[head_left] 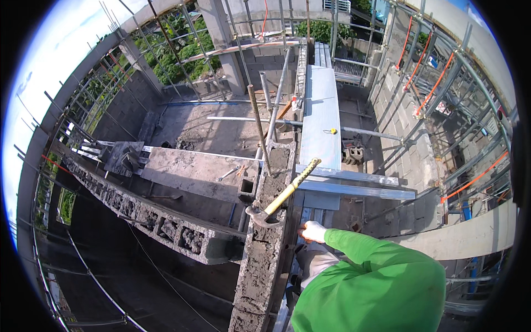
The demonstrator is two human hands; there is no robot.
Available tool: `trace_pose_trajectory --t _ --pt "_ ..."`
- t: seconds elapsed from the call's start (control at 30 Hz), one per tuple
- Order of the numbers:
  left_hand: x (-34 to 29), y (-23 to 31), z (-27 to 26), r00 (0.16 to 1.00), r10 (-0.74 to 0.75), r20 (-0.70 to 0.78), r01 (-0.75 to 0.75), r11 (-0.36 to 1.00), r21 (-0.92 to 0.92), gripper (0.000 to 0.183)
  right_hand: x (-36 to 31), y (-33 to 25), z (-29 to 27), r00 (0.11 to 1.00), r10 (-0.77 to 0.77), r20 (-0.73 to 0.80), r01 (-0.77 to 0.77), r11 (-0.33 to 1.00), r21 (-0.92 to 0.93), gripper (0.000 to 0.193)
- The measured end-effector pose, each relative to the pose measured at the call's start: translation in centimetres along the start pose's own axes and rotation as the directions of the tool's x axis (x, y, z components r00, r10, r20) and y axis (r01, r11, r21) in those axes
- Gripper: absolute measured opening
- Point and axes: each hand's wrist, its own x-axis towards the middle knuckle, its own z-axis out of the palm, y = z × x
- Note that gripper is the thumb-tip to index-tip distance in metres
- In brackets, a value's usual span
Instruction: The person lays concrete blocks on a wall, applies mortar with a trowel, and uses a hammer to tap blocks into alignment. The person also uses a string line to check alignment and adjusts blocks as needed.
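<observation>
A green sleeve (381,276) leads to the right hand (313,232) at five o'clock, grip impossible to tell; mortar (256,276) looks laid at six, block cores (191,239) at eight seemingly underfilled.

One hammer (287,193), one hand (313,232)

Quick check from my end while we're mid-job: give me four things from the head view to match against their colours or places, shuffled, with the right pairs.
Things:
1. Hammer
2. Gloved hand
3. Sleeve
4. Small yellow item

Colours and places:
A. Bright green
B. By the right edge of the long pale panel
C. Yellow handle, its head at the top of the rough block wall
D. White across the back

Right pairs: 1-C, 2-D, 3-A, 4-B
</observation>
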Motion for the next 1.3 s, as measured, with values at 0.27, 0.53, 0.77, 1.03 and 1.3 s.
trace_pose_trajectory --t 0.27,0.53,0.77,1.03,1.3 --pt "2.9 2.2 1.9 0.995 0.005 0.102 -0.020 0.989 0.149 0.032 -10.1 -2.9 0.3 0.942 -0.335 -0.020 0.330 0.934 -0.134 0.020" --pt "3.8 -3.4 -2.1 0.992 -0.043 -0.116 0.052 0.995 0.080 0.033 -10.7 -11.8 -8.9 0.649 -0.623 -0.436 0.622 0.765 -0.168 0.026" --pt "1.1 -10.0 -5.5 0.881 -0.102 -0.462 0.091 0.995 -0.045 0.035 -5.2 -16.2 -10.4 0.373 -0.911 0.176 0.513 0.045 -0.857 0.052" --pt "-6.6 -13.5 -8.7 0.718 -0.212 -0.663 0.496 0.824 0.274 0.035 3.4 -17.1 -11.2 0.548 -0.760 0.349 0.497 -0.039 -0.867 0.071" --pt "-11.9 -14.1 -10.1 0.853 -0.256 -0.455 0.478 0.731 0.486 0.031 3.9 -18.2 -12.4 0.525 -0.740 0.421 0.488 -0.144 -0.861 0.049"
